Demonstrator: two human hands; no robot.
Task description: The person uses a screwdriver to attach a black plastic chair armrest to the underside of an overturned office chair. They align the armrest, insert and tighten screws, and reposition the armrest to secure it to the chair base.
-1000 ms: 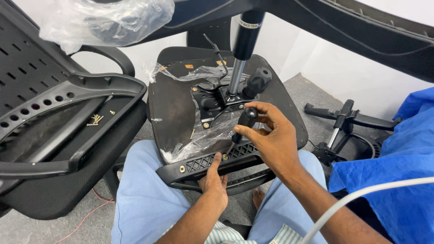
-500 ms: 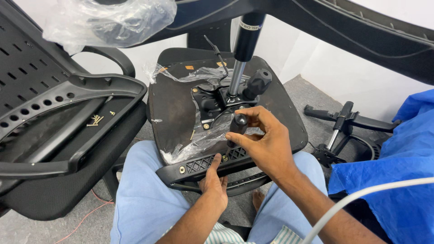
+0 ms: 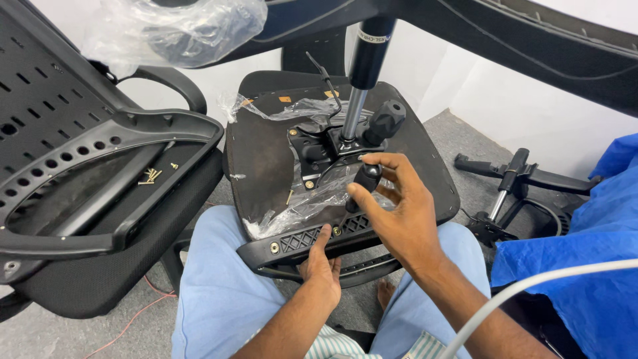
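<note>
An upturned black office-chair seat (image 3: 266, 159) rests on my lap, its underside facing up with a metal mechanism plate (image 3: 325, 149), a gas-lift cylinder (image 3: 355, 100) and a black knob (image 3: 385, 119). Loose clear plastic wrap (image 3: 299, 203) lies across it. My right hand (image 3: 399, 213) grips the black handle of a screwdriver (image 3: 365, 179), held upright over the seat's near part. My left hand (image 3: 322, 266) presses the seat's near edge by the black bracket with brass screws (image 3: 306, 236). A loose screw (image 3: 290, 197) lies on the seat.
A black perforated chair back with armrest (image 3: 100, 173) lies at left, with several small brass screws (image 3: 151, 175) on it. A plastic-wrapped part (image 3: 179, 30) sits above. A black star base (image 3: 512, 183) lies on the grey floor at right, beside blue cloth (image 3: 585, 266).
My right hand has drawn back from the mechanism toward me, carrying the screwdriver handle lower on the seat. My left hand has stayed on the seat's edge.
</note>
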